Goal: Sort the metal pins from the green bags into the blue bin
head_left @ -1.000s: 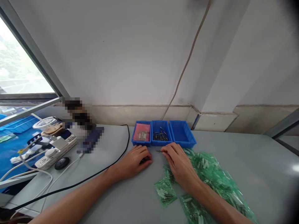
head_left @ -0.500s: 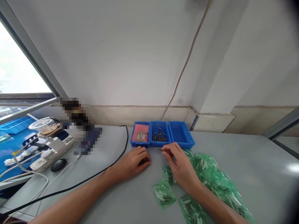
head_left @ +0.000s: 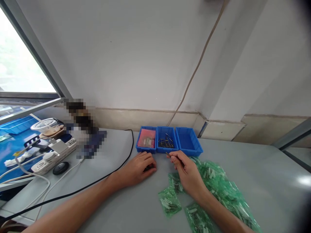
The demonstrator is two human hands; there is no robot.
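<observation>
My right hand (head_left: 186,170) is closed, pinching a small, thin metal part (head_left: 167,154) between thumb and fingertips; its exact kind is too small to tell. It hovers just in front of the middle blue bin (head_left: 167,150), which holds a heap of slim metal parts (head_left: 166,142). My left hand (head_left: 143,165) rests on the table with curled fingers, in front of the left blue bin (head_left: 145,150). Whatever lies under those fingers is hidden. Beneath and beside my right forearm are small green bags (head_left: 170,201) of metal and white pieces.
A pink bag (head_left: 146,136) lies in the left bin. The right blue bin (head_left: 189,151) adjoins the middle one. A large pile of green bags (head_left: 225,184) spreads to the right. At left are a black cable (head_left: 97,183), a power strip (head_left: 40,166), a black mouse-like object (head_left: 61,168) and a pixelated area.
The metal part in my right fingertips has turned to point more upward, and the hand has shifted slightly. My left hand stays put. The camera view has tilted a little.
</observation>
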